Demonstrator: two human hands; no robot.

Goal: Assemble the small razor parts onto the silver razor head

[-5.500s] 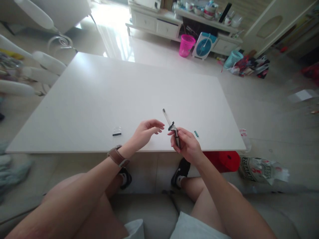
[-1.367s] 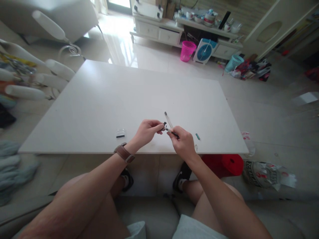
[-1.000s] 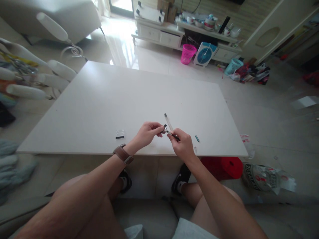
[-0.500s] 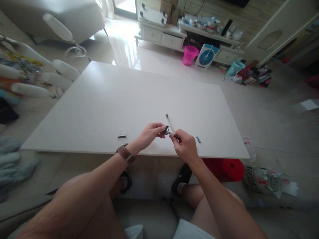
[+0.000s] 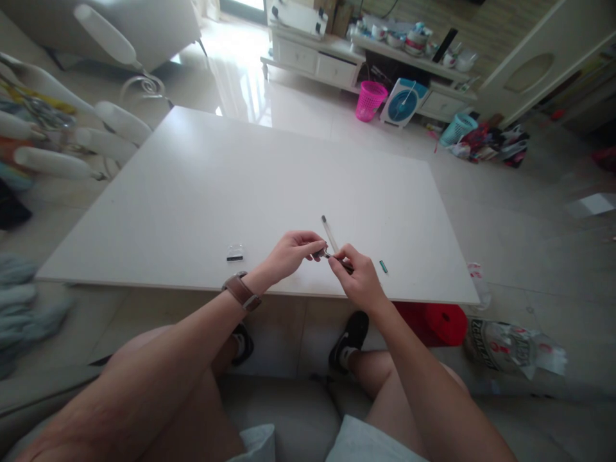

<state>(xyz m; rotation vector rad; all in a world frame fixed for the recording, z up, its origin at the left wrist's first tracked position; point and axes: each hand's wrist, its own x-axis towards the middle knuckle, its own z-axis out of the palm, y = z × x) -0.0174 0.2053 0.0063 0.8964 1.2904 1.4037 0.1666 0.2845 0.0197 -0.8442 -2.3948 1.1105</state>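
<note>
My left hand (image 5: 301,250), with a brown-strapped watch (image 5: 241,292) on the wrist, pinches a small dark and silver piece (image 5: 321,253). My right hand (image 5: 357,273) is closed around a slim dark tool (image 5: 345,265), whose silvery end meets that piece between both hands. Fingers cover most of both, so their kind stays unclear. Just beyond the fingers, a clear thin tube (image 5: 330,232) with a dark end lies on the white table (image 5: 231,179). A small green and black strip (image 5: 383,266) lies right of my right hand. Left of my left hand rests a small clear case (image 5: 235,253) with a black edge.
The table's near edge runs just below my wrists, above my knees. A red roll (image 5: 445,324) and a printed plastic bag (image 5: 514,346) are on the floor at right. Beyond the table stand a pink basket (image 5: 370,102), a blue-and-white fan (image 5: 403,104) and a cabinet (image 5: 337,67).
My left fingers have closed further over the dark piece, so less of it shows. The right hand has tilted slightly around the tool. The view has shifted a little.
</note>
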